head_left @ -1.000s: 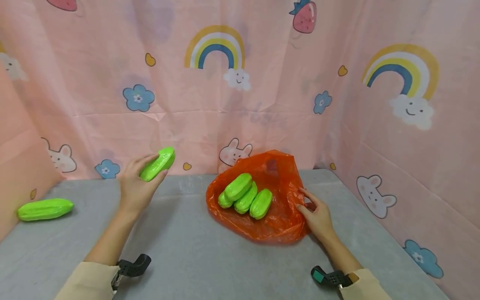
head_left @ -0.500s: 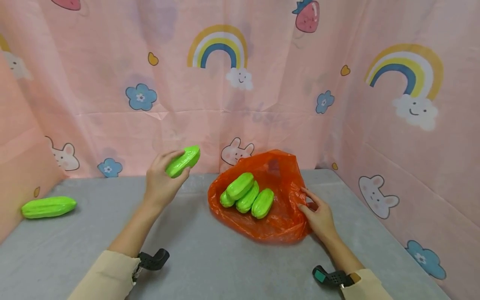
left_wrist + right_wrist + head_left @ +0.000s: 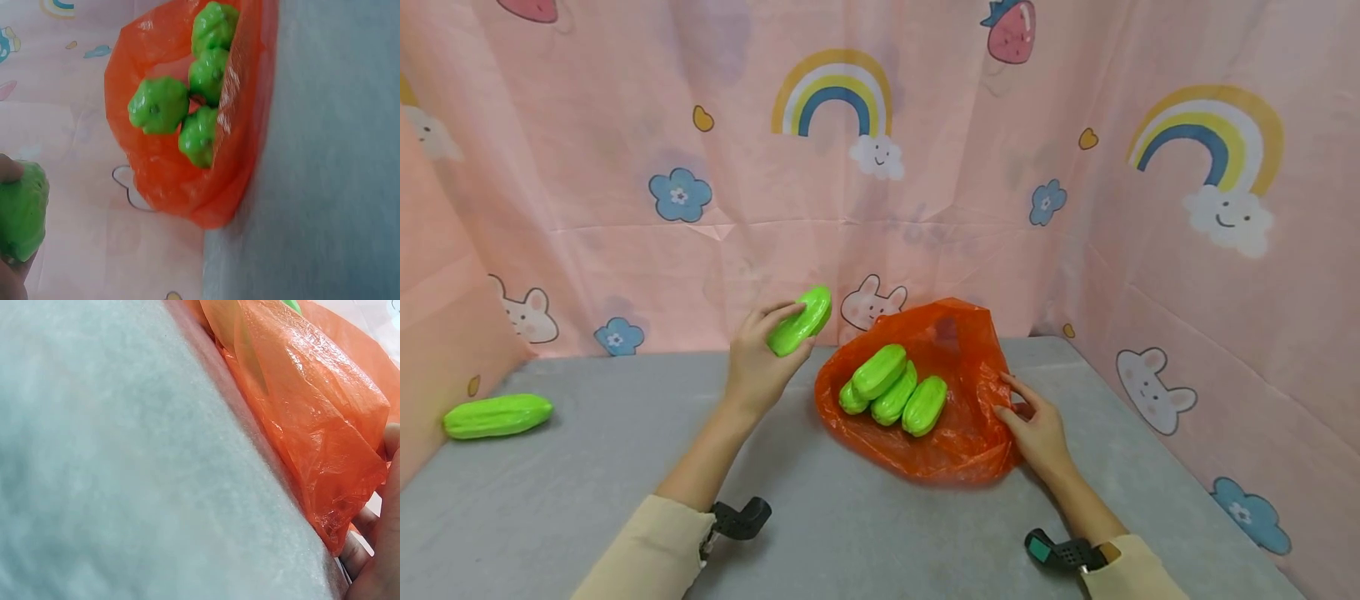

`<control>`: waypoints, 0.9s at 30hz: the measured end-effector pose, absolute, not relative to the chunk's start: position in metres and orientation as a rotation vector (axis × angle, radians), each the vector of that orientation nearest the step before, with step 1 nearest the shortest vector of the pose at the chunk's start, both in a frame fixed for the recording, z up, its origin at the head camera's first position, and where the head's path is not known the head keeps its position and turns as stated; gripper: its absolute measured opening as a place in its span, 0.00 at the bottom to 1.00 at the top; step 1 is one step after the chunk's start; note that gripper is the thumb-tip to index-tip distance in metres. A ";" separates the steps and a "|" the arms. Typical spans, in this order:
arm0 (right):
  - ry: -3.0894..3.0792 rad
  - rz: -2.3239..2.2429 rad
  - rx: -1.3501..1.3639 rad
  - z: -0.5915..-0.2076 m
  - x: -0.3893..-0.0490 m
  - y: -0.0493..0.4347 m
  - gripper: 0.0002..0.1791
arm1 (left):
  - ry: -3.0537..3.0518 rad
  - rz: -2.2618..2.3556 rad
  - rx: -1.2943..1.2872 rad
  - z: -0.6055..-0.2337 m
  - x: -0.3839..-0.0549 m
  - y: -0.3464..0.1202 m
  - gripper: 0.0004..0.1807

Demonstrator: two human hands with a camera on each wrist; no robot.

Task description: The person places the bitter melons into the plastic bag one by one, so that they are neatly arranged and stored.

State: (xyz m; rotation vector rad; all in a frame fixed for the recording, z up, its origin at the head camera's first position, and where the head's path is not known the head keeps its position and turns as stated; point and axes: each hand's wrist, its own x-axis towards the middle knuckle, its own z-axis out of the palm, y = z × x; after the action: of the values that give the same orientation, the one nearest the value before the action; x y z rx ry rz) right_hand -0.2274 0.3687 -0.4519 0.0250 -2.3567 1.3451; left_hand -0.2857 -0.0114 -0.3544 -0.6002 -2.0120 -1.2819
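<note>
My left hand [image 3: 762, 360] holds a glossy, bright green ribbed gourd [image 3: 801, 322] between thumb and fingers, raised above the table and left of the bag. In the left wrist view the same gourd [image 3: 24, 211] shows at the left edge, partly cut off. An orange-red plastic bag [image 3: 962, 450] lies with its mouth facing me, and several similar gourds [image 3: 880, 372] are piled inside. At the bag's right side, my right hand [image 3: 1037, 433] pinches its rim. The right wrist view shows fingers [image 3: 365, 526] against the crumpled bag [image 3: 331, 456]; some fingertips are hidden behind it.
Another green gourd [image 3: 497, 416] lies at the far left of the grey table [image 3: 865, 542]. A pink printed curtain [image 3: 925, 225] hangs behind the table and along both sides.
My left hand has carried the gourd rightward, closer to the bag. The right hand, the bag and the gourds inside have stayed in place.
</note>
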 end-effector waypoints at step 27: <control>-2.358 1.353 0.029 -0.451 -0.227 0.370 0.28 | -1.795 -1.763 -0.605 -0.351 -0.275 0.045 0.33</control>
State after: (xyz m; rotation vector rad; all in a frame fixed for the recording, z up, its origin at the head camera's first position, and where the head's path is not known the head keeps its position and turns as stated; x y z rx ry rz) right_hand -0.2273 0.3699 -0.4510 0.0291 -2.3576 1.3534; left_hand -0.2755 0.0454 -0.3512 -0.6049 -1.7952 -1.7627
